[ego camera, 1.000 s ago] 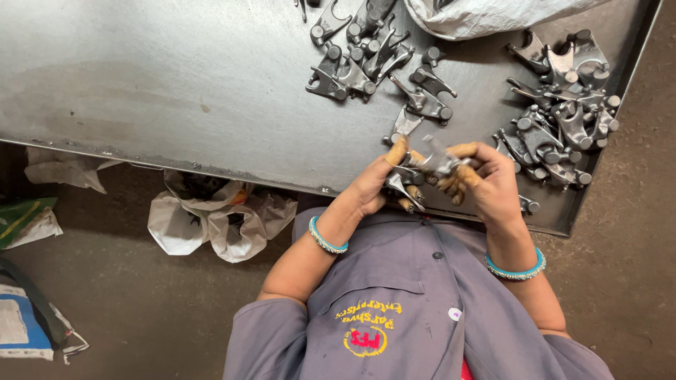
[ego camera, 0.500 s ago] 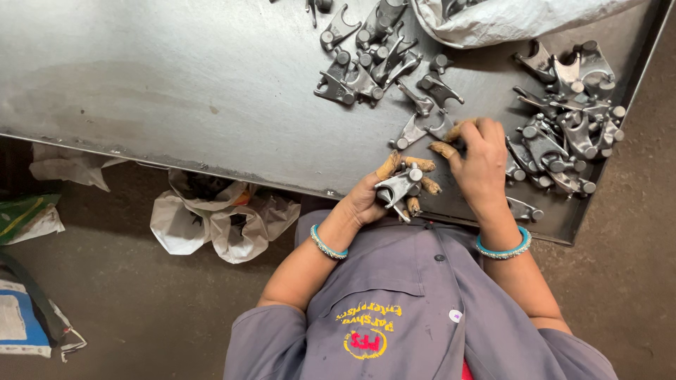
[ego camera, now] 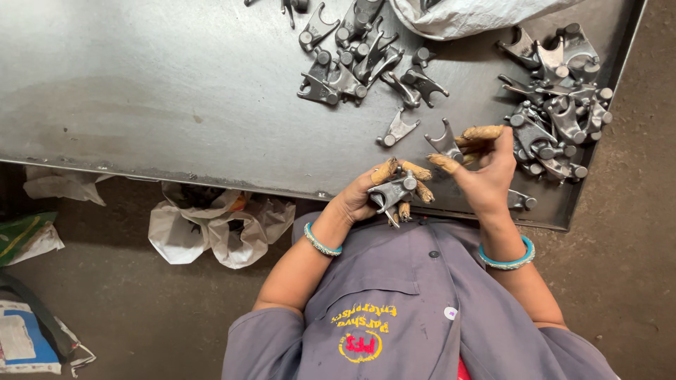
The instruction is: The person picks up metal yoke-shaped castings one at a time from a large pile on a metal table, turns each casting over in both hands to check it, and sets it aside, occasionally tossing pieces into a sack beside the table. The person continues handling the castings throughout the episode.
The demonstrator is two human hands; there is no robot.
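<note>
Left hand [ego camera: 370, 193]: fingers closed round a grey forked casting [ego camera: 391, 191], held over the bench [ego camera: 176, 91] edge.
Right hand [ego camera: 486, 169]: fingertips pinched on second casting [ego camera: 445, 143], lying just left of it.
Casting heap [ego camera: 556, 105]: just beyond right hand.

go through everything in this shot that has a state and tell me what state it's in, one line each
Left hand: shut on a grey forked metal casting.
Right hand: fingers pinching a second grey forked casting on the steel table.
Right-side pile of grey castings: heaped, untouched.
Upper pile of grey castings: loosely scattered.
White sack: lying on the table's far edge.
White plastic bags: crumpled on the floor.
</note>
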